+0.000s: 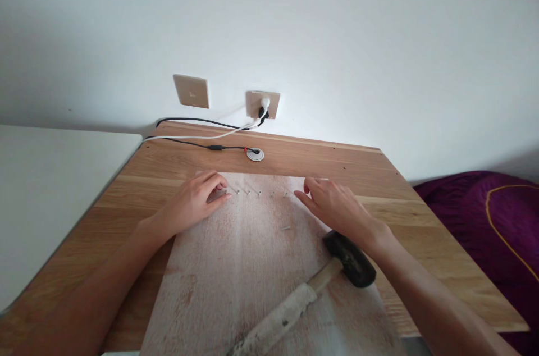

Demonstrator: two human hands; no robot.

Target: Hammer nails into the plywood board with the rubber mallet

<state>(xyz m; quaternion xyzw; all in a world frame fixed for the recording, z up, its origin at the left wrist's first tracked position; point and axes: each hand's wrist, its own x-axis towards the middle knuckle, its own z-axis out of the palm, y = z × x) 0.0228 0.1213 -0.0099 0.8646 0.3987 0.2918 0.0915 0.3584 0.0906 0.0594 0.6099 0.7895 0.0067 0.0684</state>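
A pale, worn wooden board [210,272] lies before me with several nails [248,193] in a row across its far part. My left hand [200,199] rests at the board's left edge, thumb and curled fingers apart around the leftmost nail end. At the row's other end is my right hand [332,204], its thumb stretched out and its index finger bent, with a gap between them. A loose nail [286,228] lies flat on the board. Below my right wrist sits a hammer [351,260] with a dark head and a whitish wrapped handle, touched by neither hand.
The board lies on a wooden table [138,193] against a white wall. Cables [197,137] run over its back edge to a wall socket [263,104], near a round cable hole [255,154]. A white surface [63,193] adjoins at left; purple fabric [467,221] is at right.
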